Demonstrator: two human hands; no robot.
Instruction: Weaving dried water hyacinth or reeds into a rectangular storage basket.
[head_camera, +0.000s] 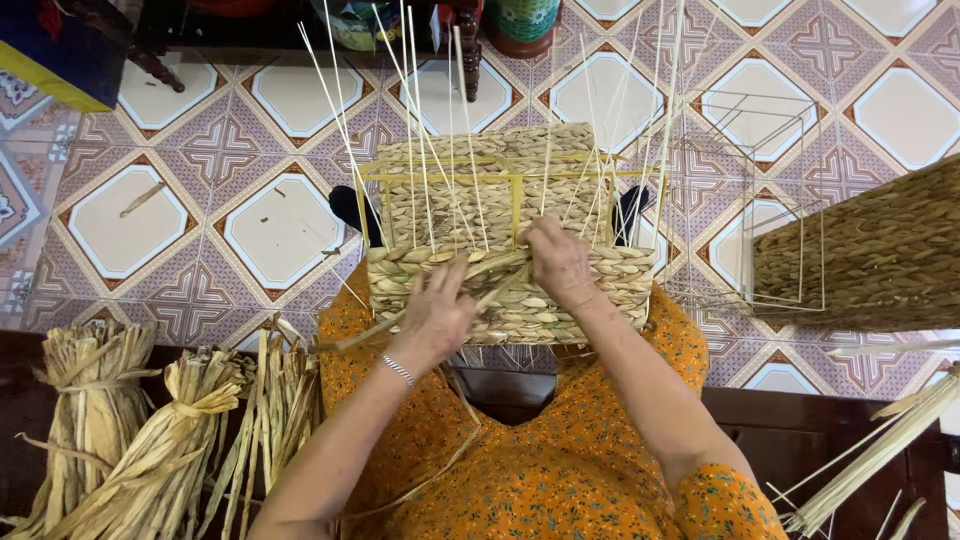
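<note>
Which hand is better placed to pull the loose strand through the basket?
Probably the left hand: it already grips the loose strand trailing left. The right hand is pressed on the basket rim among the upright sticks.

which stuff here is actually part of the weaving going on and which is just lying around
In use:
- half-woven basket on its yellow frame
- white upright stakes
- left hand and right hand working the braided strand

Lying about:
- dried fibre bundles
- bare wire frame
- finished woven basket
- loose stalks
</note>
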